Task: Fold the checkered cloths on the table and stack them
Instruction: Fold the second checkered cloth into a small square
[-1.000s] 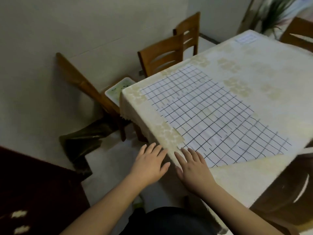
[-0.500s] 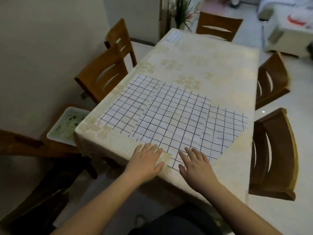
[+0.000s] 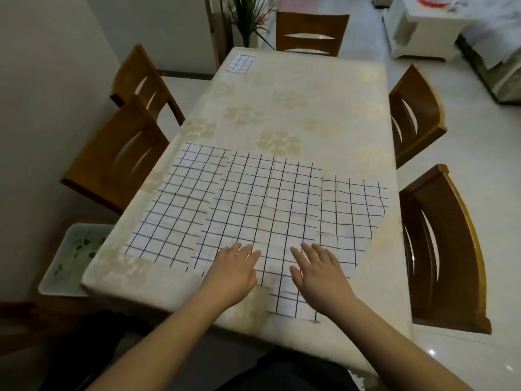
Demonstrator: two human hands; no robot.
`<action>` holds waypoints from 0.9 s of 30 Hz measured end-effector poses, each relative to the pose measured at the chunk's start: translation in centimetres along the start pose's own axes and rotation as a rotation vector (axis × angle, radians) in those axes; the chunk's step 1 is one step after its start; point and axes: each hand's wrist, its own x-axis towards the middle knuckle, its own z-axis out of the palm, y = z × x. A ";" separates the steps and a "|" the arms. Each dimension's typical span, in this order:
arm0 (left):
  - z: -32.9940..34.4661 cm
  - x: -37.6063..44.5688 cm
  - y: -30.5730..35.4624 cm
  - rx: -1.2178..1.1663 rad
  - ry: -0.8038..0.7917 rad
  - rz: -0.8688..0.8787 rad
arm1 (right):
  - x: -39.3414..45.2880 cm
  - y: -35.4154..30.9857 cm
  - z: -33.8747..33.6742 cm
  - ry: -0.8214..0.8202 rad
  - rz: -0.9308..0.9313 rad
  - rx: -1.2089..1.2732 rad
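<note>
Several white cloths with a dark grid [image 3: 248, 204] lie flat and overlapping across the near half of the table [image 3: 304, 108]. A small folded checkered cloth [image 3: 240, 63] sits at the far left corner. My left hand [image 3: 234, 273] rests palm down on the near edge of the spread cloths, fingers apart. To its right, my right hand [image 3: 318, 273] lies flat on the cloths in the same way. Neither hand holds anything.
Wooden chairs stand around the table: two on the left [image 3: 124, 153], two on the right [image 3: 439, 249], one at the far end [image 3: 310, 32]. A white tray [image 3: 70, 258] sits low at the left. A plant [image 3: 248, 18] stands behind the table.
The view has swung right and up, bringing the whole table into sight. Both hands have moved from the table's edge onto the spread cloths.
</note>
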 end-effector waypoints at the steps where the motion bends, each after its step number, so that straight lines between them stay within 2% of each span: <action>1: -0.1 0.6 -0.3 -0.006 -0.009 0.023 | 0.7 0.2 0.1 -0.002 0.002 0.015; 6: -0.2 4.3 -2.7 -0.109 0.072 0.048 | 4.3 1.0 0.5 0.001 0.018 0.057; 8: -0.1 5.8 -4.0 -0.197 0.029 0.059 | 5.4 1.2 0.9 -0.012 0.018 0.080; 17: 3.0 14.6 -9.8 -0.317 0.098 0.119 | 12.6 -0.4 3.8 -0.014 0.046 0.157; 22: 5.0 19.6 -11.2 -0.228 0.073 0.181 | 18.7 -3.4 6.8 0.046 0.116 0.209; 27: 7.7 21.1 -13.8 -0.105 0.056 0.215 | 21.8 -3.0 9.7 0.014 0.138 0.205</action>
